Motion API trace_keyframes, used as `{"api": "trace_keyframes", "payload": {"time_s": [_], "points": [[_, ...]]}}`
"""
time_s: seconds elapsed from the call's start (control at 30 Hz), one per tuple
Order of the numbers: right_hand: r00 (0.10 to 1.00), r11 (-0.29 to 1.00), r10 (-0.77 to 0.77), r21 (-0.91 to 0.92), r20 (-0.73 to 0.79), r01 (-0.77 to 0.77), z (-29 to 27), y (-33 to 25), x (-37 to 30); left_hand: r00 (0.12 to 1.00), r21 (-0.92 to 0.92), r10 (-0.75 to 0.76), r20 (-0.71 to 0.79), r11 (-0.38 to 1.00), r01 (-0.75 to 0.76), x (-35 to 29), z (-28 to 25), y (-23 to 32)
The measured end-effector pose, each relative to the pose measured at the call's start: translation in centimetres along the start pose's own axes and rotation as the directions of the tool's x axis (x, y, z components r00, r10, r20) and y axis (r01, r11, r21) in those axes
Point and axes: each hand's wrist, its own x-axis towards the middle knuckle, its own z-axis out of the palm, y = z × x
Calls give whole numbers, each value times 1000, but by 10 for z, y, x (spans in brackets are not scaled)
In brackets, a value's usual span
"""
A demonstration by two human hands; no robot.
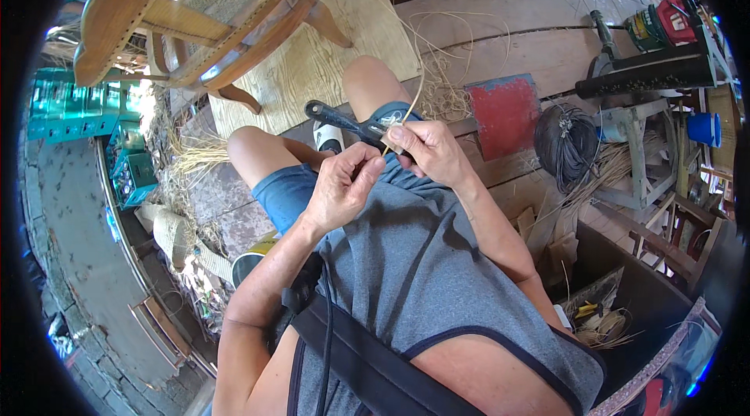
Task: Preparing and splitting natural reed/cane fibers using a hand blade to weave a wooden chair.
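Note:
My left hand (344,182) is closed, its thumb and fingers pinching the end of a thin pale cane strand (418,92). Close beside it, my right hand (430,152) is closed on the same strand, which runs up past the fingers toward the floor ahead. A black-handled tool (341,121) with a hole in its handle end lies over my lap. Its far end goes in by my right fingers, and I cannot tell whether they grip it. Ahead on the left, a wooden chair (234,33) with woven cane panels stands on a plywood board (359,21).
Loose cane strands (449,92) curl on the floorboards near a red square panel (504,115). To the right are a coil of dark cord (564,142), a wooden stool frame (641,154) and a blue cup (704,129). Green crates (74,103) stand at the left.

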Motion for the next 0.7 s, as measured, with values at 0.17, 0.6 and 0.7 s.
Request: {"api": "trace_keyframes", "payload": {"time_s": [0.17,0.6,0.7], "points": [[973,946,218,261,-79,-191,-12,1,8,997,-3,-58,-45,998,58,-35,-6,-5],[989,953,137,280,-55,-116,-41,-5,40,993,90,-114,-30,989,117,-102,-40,13],[980,964,130,250,-151,-89,-69,-13,52,994,164,-112,-1,980,111,-127,-54,14]]}}
